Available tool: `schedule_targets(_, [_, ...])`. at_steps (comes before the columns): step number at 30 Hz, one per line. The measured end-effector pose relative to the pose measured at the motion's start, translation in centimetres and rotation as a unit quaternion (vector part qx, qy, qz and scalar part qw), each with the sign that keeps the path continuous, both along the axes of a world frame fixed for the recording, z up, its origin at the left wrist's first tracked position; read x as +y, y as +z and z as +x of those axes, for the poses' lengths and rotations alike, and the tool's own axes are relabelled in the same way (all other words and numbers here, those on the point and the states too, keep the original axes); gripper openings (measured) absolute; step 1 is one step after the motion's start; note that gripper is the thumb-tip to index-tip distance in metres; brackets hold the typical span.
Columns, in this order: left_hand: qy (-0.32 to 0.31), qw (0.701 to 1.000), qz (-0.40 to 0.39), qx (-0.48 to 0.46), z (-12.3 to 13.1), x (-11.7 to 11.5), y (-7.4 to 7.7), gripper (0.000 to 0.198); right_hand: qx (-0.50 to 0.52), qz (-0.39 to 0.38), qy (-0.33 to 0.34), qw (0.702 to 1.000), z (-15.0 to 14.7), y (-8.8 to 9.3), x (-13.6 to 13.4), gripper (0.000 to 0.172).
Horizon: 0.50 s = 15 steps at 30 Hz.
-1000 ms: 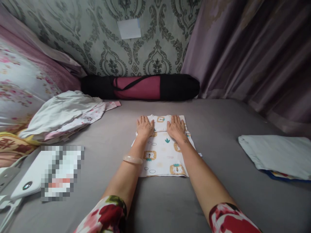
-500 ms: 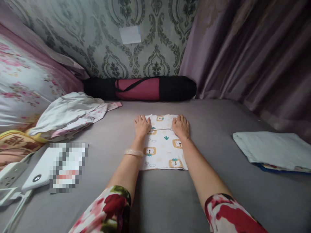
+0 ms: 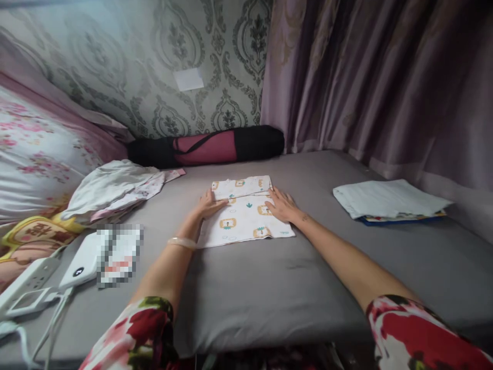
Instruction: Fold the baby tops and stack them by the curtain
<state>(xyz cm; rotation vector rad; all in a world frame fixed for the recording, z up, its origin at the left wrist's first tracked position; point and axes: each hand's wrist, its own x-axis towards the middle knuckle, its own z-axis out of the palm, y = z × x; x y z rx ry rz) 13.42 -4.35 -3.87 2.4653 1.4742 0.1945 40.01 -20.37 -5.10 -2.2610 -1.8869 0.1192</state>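
A white cloth garment [image 3: 246, 218] printed with orange lion faces and green leaves lies flat on the grey sheet. Its far part is a folded-over band [image 3: 241, 188]. My left hand [image 3: 209, 205] rests at the left edge just below this band, thumb stretched inward over the fabric. At the right edge lies my right hand [image 3: 283, 205], fingers pointing away and thumb on the cloth. Both hands look open, though some fingertips are partly hidden at the edges. A pale bangle [image 3: 183, 242] circles my left wrist.
A black and maroon roll bag [image 3: 208, 148] lies by the wall. To the right sits a folded pale stack [image 3: 391, 198]. Crumpled clothes [image 3: 115, 185], a white power bank [image 3: 84, 259], a power strip [image 3: 33, 280] and cables are on the left.
My hands have slid from the garment's far corners down to its sides, thumbs now turned inward. The view has turned to the right, and the bed's near edge now shows.
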Motion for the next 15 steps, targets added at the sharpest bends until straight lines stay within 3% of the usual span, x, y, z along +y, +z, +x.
schedule_targets(9, [-0.079, 0.995, -0.052, 0.021, -8.0, -7.1, 0.8, 0.111, 0.017, 0.022, 0.131, 0.991, -0.5, 0.4, -9.7, 0.059])
schedule_targets(11, [-0.099, 0.994, -0.045, -0.008, -9.6, -8.6, 0.9, 0.103, 0.030, 0.055, 0.170, 0.983, -0.5, 0.6, -11.3, 0.049])
schedule_targets(15, [-0.178, 0.979, -0.014, -0.095, -11.5, -11.3, 1.4, 0.055, 0.067, 0.085, 0.225, 0.968, -0.1, 1.2, -12.9, 0.036])
